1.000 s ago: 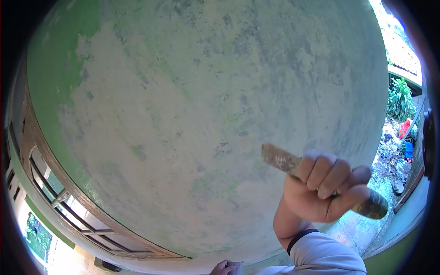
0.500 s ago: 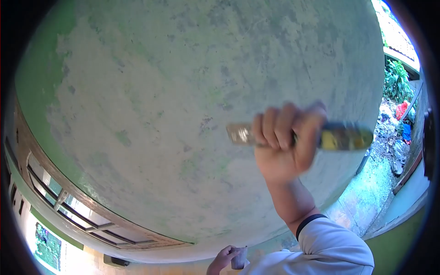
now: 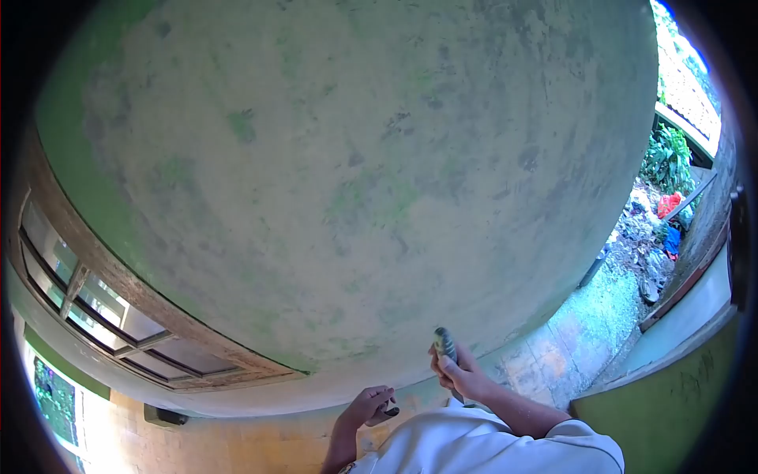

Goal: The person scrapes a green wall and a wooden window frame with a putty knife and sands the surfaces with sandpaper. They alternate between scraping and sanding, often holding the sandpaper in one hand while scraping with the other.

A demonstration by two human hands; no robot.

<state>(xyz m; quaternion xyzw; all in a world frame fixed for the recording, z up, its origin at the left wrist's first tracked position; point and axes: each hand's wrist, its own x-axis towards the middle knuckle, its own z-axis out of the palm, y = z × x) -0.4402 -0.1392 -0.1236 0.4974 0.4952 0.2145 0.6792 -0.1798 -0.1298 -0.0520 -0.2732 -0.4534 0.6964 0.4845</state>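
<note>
Low in the view, my right hand [image 3: 456,370] is closed round a tool [image 3: 444,343] whose dark and yellowish handle end points up. The tool's other end is mostly hidden by my hand. To the left, my left hand [image 3: 367,407] grips a small container [image 3: 382,416] with a dark opening; its contents cannot be made out. Both hands are in front of my white shirt, apart from each other. Beyond them rises a large wall [image 3: 316,189] with patchy whitish, grey and green paint. Neither hand touches it.
A wood-framed window [image 3: 130,340] is at the lower left, above a tiled floor [image 3: 260,442]. On the right are a paved strip [image 3: 545,359], a heap of debris [image 3: 643,245], green plants [image 3: 667,158] and a low green wall [image 3: 655,403].
My right hand has moved down from in front of the wall towards my body, turning the tool upright. My left hand and its container have come slightly up and left, and the view has shifted.
</note>
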